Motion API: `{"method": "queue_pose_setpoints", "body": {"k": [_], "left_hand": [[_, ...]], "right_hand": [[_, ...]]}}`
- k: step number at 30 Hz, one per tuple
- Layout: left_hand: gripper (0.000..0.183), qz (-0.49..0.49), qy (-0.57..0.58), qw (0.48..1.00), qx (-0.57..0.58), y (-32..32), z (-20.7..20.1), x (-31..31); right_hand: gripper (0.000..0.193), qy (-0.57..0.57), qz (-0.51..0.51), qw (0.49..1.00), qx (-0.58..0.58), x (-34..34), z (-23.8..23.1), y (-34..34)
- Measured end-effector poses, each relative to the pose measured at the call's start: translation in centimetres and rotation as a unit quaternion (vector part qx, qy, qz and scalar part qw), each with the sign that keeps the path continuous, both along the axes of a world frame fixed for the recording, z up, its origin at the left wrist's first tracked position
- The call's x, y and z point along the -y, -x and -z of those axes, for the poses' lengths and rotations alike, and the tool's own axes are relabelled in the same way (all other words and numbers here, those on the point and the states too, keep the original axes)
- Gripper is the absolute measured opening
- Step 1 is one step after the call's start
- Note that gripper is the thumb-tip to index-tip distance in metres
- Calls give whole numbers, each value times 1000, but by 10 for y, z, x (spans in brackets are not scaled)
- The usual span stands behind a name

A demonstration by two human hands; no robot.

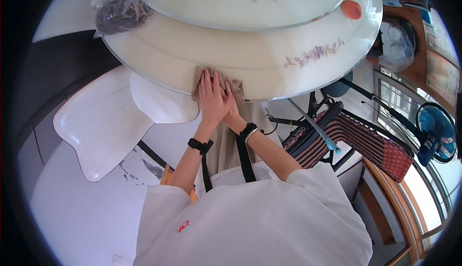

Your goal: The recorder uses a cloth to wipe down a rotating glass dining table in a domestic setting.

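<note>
A brown cloth [237,89] lies bunched at the near edge of a round cream table [183,57] with a flower pattern. My left hand [211,101] rests flat on the cloth, fingers stretched forward. Close against it is my right hand [233,110], also on the cloth with a finger extended. Part of the right hand is hidden behind the left. Neither hand visibly grips the cloth; both press on it from above.
A raised round turntable [231,11] covers the table's middle. A plastic bag with dark contents [122,16] sits at the left, a reddish-orange fruit [351,9] at the right. White chair [103,117], striped folding chair [351,136] and blue fan [435,126] stand around.
</note>
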State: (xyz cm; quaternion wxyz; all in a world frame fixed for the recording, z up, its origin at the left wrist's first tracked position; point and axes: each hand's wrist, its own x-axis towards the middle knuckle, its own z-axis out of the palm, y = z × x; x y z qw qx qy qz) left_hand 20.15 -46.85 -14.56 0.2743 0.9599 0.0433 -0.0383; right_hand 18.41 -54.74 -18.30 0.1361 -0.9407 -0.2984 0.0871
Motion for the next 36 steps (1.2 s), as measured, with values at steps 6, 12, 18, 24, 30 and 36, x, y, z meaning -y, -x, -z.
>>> {"method": "queue_pose_setpoints", "body": {"k": [6, 12, 18, 24, 30, 36], "left_hand": [[71, 39, -26, 999, -17, -26, -1, 16], [72, 145, 5, 989, -10, -69, 2, 55], [67, 196, 22, 980, 25, -110, 12, 114], [63, 204, 61, 976, 45, -146, 11, 159], [61, 220, 47, 972, 66, -167, 17, 182], [63, 259, 60, 957, 116, -192, 27, 205]], "right_hand": [[67, -6, 56, 998, 0, 8, -1, -13], [70, 51, 179, 982, -11, 40, 18, -31], [71, -1, 228, 974, 15, 98, 14, -73], [72, -67, 234, 970, 20, 148, 4, -114], [72, 18, 214, 975, 60, 168, 3, -132], [71, 20, 234, 969, 77, 190, 10, -160]]}}
